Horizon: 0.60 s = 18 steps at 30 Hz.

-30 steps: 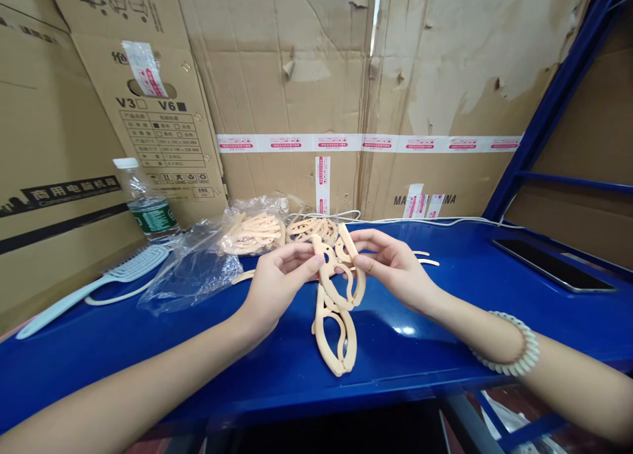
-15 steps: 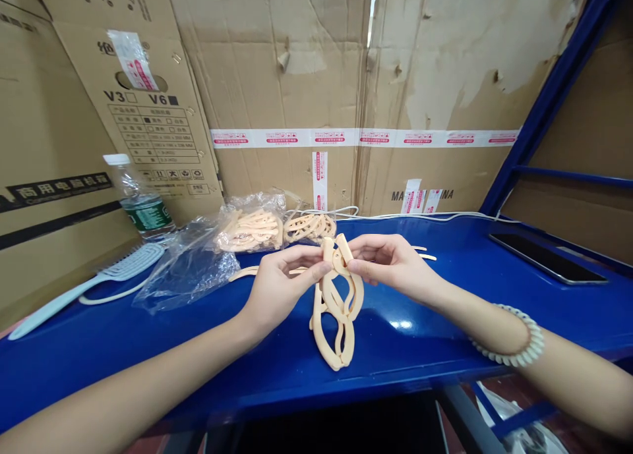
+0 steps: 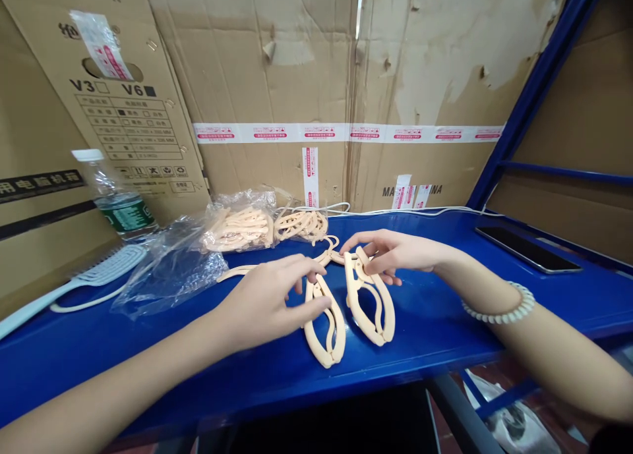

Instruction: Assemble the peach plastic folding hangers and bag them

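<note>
A folded cream folding hanger [image 3: 389,312] is pinched at its upper end by my right hand [image 3: 398,251], tilted over the table. Close to its left, another folded hanger [image 3: 339,322] lies near the table's front. My left hand [image 3: 277,289] hovers over that one, fingers apart, its thumb tip close to the upper end; whether they touch I cannot tell. Behind both hands an opened hanger [image 3: 324,257] with its hook up lies on the table, partly hidden by my fingers.
On the blue table [image 3: 237,368] are a clear plastic bag [image 3: 163,269], bagged hangers [image 3: 240,228], a hairbrush [image 3: 111,266] and a water bottle [image 3: 123,210]. A phone [image 3: 527,248] lies at the right. Cardboard [image 3: 316,78] stands behind.
The hangers, earlier overlapping between both hands, are now apart. My right hand has carried one to the right; my left hand has opened and come away. The view has shifted slightly.
</note>
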### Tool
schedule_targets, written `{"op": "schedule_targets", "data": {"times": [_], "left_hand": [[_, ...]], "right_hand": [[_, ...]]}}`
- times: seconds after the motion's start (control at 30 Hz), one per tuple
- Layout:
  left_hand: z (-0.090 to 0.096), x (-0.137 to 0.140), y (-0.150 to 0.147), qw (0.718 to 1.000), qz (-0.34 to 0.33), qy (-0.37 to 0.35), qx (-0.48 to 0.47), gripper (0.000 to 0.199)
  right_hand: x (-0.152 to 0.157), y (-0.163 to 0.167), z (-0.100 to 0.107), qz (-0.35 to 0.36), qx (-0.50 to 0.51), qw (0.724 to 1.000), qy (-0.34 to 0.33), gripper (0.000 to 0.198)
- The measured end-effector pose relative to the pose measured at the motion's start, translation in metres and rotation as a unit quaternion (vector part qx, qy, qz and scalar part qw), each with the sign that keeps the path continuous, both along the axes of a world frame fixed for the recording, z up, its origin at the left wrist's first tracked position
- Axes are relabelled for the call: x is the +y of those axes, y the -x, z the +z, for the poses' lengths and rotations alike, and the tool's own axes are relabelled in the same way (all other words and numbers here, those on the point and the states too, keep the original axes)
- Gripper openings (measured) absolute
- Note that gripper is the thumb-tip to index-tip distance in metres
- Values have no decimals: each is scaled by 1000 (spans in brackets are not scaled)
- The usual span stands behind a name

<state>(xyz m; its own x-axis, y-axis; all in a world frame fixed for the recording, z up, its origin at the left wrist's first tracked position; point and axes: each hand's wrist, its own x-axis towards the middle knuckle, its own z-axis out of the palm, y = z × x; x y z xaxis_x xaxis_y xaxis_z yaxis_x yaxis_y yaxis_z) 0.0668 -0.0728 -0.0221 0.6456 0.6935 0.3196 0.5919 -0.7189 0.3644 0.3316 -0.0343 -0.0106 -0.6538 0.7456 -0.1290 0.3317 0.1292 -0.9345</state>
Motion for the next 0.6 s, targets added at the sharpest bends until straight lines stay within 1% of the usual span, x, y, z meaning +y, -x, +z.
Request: {"op": "schedule_targets", "data": {"times": [0.07, 0.1, 0.17, 0.27, 0.43, 0.6], "left_hand": [[-1, -8, 0, 997, -21, -42, 67, 39], [-2, -11, 0, 994, -34, -52, 90, 43], [-4, -17, -1, 988, -63, -48, 130, 48], [-7, -21, -2, 981, -83, -22, 172, 46], [-7, -19, -1, 978, -104, -24, 179, 40], [-5, -15, 1, 976, -113, -25, 183, 38]], "right_hand": [[1, 1, -5, 4, -39, 999, 30, 42], [2, 2, -8, 4, -49, 998, 39, 40], [3, 4, -13, 7, -60, 997, 45, 38], [4, 5, -20, 13, -65, 997, 44, 38], [5, 7, -22, -33, -82, 996, 23, 39], [6, 10, -25, -70, -97, 993, -25, 36]]}}
